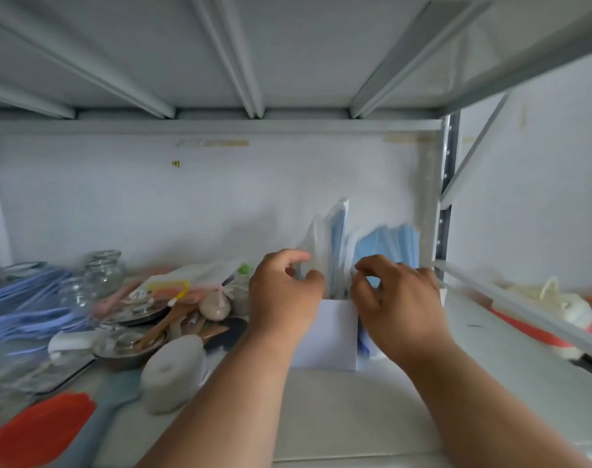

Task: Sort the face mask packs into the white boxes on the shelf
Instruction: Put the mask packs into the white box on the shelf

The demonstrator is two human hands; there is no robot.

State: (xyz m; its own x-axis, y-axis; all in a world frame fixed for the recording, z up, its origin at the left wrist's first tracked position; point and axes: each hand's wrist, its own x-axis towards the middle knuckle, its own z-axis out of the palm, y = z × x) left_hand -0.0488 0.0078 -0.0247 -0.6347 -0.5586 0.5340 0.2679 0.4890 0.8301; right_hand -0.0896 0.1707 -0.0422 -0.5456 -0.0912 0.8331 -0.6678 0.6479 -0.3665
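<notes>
Two hands (pixel 338 292) flanking upright mask packs (pixel 335 244), white box (pixel 328 336)

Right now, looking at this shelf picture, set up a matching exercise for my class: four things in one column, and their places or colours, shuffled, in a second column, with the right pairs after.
Column one:
1. white box
2. glass jar
3. foam roll
4. left hand

Column two:
A. orange, at the near left corner
B. far left, behind the metal dishes
C. between the two hands, holding upright mask packs
D. pale grey, lying left of the left forearm
E. grips a clear-wrapped mask pack above the box

Pairs: 1-C, 2-B, 3-D, 4-E. A is spare.
</notes>
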